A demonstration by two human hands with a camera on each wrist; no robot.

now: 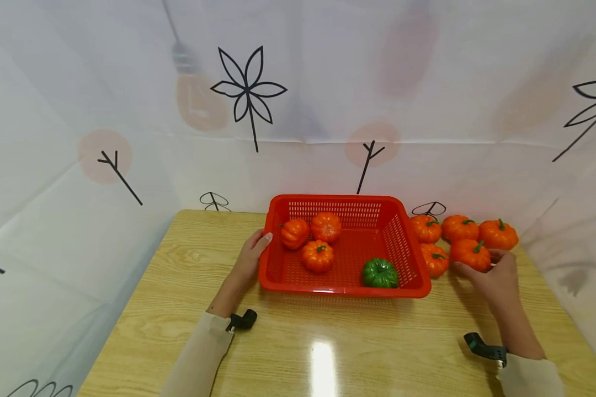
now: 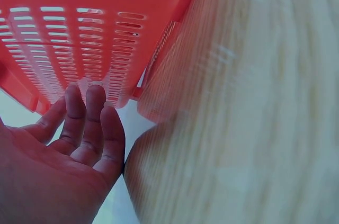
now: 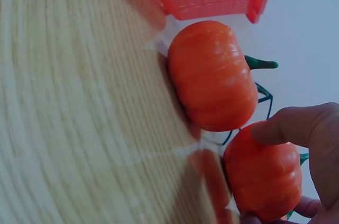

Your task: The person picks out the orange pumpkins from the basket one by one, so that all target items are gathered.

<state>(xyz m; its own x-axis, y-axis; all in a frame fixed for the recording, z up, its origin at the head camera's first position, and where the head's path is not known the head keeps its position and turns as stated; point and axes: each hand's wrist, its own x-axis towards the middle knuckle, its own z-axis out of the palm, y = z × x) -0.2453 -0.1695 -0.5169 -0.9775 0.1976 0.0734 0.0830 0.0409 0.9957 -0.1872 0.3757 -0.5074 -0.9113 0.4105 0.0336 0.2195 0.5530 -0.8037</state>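
Note:
My left hand grips the left rim of a red plastic basket, thumb at the rim and fingers against its slotted outer wall. Three small orange pumpkins, one of them the front pumpkin, sit in the basket's left half. A green pumpkin lies in its front right corner. To the right of the basket, my right hand holds an orange pumpkin between thumb and fingers, its green stem pointing up. In the right wrist view the thumb presses on this held pumpkin.
Several more orange pumpkins stand in a group right of the basket, among them a near pumpkin beside its wall and a far-right pumpkin. The wooden table meets a white printed cloth at the back.

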